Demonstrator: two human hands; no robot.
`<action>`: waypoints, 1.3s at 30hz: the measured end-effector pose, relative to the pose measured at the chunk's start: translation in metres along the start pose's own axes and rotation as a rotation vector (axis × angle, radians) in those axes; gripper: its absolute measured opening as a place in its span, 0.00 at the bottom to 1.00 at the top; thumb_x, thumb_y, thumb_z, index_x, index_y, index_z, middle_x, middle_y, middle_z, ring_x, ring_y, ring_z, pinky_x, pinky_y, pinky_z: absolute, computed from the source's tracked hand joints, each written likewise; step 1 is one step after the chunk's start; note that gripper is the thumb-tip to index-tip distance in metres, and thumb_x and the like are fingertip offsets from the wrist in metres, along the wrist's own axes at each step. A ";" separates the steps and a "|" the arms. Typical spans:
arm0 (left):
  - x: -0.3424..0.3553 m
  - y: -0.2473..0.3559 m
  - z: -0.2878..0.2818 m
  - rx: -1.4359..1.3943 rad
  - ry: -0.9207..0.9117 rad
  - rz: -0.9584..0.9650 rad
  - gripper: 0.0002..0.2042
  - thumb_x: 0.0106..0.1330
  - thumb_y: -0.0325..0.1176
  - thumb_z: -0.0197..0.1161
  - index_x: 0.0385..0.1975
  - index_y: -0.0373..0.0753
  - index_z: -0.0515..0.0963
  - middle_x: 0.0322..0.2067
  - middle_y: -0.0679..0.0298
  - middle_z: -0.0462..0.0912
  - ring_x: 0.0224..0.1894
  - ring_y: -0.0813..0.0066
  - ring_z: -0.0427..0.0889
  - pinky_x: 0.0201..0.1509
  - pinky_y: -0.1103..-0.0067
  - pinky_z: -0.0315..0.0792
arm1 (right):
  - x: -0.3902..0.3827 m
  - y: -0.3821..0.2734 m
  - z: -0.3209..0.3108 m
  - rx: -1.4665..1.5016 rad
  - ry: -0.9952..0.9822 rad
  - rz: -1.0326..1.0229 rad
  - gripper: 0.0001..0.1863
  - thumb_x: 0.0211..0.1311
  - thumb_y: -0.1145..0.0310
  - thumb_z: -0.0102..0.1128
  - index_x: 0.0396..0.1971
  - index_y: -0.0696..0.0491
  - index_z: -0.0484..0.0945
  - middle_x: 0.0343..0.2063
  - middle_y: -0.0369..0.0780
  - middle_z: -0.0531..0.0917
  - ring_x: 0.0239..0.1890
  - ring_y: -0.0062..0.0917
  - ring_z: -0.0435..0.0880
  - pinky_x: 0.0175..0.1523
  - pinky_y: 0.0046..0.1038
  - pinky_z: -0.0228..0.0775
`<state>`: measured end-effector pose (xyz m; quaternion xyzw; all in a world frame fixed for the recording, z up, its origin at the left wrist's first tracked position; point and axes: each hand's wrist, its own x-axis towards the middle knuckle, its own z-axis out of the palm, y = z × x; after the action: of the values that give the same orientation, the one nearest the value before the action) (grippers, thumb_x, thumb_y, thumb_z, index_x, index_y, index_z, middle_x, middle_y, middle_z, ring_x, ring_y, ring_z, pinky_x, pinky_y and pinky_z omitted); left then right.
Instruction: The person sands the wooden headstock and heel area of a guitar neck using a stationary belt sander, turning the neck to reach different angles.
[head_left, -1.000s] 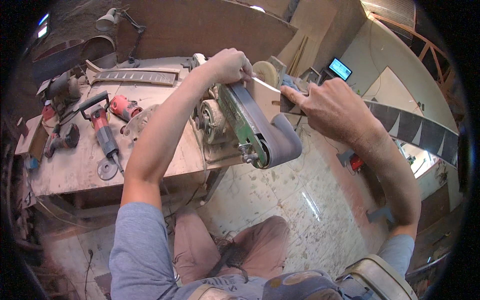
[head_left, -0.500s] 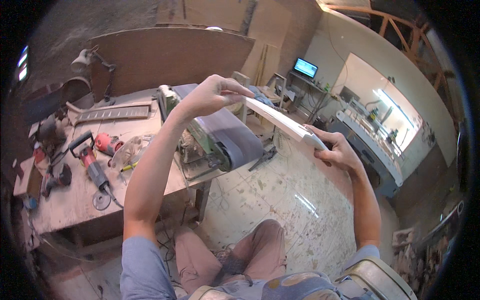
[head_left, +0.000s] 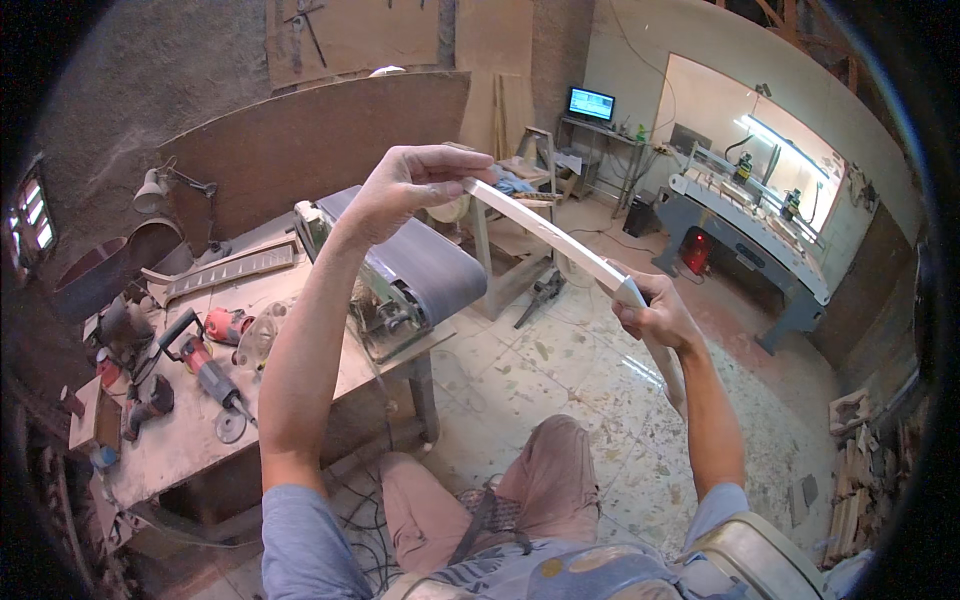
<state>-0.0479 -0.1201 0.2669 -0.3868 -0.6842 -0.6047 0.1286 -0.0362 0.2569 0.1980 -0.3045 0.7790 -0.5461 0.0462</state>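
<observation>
I hold a long, thin, slightly curved pale wooden strip (head_left: 553, 237) up in the air between both hands. My left hand (head_left: 408, 184) grips its far upper end, above the belt sander (head_left: 408, 268). My right hand (head_left: 656, 317) grips its lower end, out over the floor to the right. The strip slants down from left to right and touches nothing else. The sander's dark belt lies below and behind the strip, on the edge of the workbench (head_left: 180, 440).
On the bench lie a red angle grinder (head_left: 205, 368), other power tools, a notched wooden piece (head_left: 228, 271) and a desk lamp (head_left: 160, 188). A large brown board (head_left: 300, 150) leans behind. A long blue-grey machine (head_left: 745, 240) and a lit monitor (head_left: 591, 103) stand at the back right. Scrap wood lies far right.
The strip has come off the sander belt and been lifted up in front of me, both hands still on its ends. My view has tilted up toward the room.
</observation>
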 end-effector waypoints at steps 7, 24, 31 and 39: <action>-0.006 0.017 0.020 -0.210 0.008 -0.010 0.21 0.60 0.30 0.69 0.53 0.31 0.76 0.45 0.52 0.84 0.51 0.66 0.82 0.59 0.71 0.77 | -0.020 0.006 0.001 0.027 0.054 -0.023 0.41 0.45 0.65 0.72 0.63 0.55 0.70 0.23 0.31 0.76 0.20 0.14 0.72 0.24 0.18 0.66; -0.043 0.010 0.135 -0.784 0.150 0.020 0.24 0.62 0.36 0.67 0.56 0.37 0.69 0.48 0.58 0.80 0.51 0.70 0.79 0.54 0.68 0.74 | -0.020 0.049 0.026 -0.651 0.389 -0.677 0.40 0.42 0.73 0.71 0.63 0.48 0.72 0.34 0.40 0.81 0.32 0.30 0.81 0.41 0.28 0.74; -0.015 -0.013 0.193 -1.067 0.666 0.139 0.08 0.66 0.33 0.62 0.29 0.44 0.68 0.25 0.69 0.70 0.30 0.79 0.72 0.54 0.68 0.71 | -0.003 0.028 0.030 -1.086 0.614 -0.775 0.35 0.53 0.55 0.67 0.61 0.53 0.71 0.42 0.42 0.78 0.45 0.36 0.77 0.52 0.38 0.68; -0.022 -0.033 0.179 -1.304 0.608 0.248 0.06 0.68 0.34 0.58 0.32 0.44 0.67 0.26 0.67 0.72 0.33 0.72 0.75 0.64 0.58 0.65 | -0.038 0.057 0.092 1.099 0.685 -0.289 0.30 0.68 0.49 0.54 0.59 0.56 0.67 0.52 0.44 0.78 0.54 0.38 0.76 0.61 0.40 0.65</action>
<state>-0.0037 0.0382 0.1866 -0.2744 -0.0701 -0.9510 0.1241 0.0080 0.2132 0.1015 -0.1473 0.3091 -0.9306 -0.1292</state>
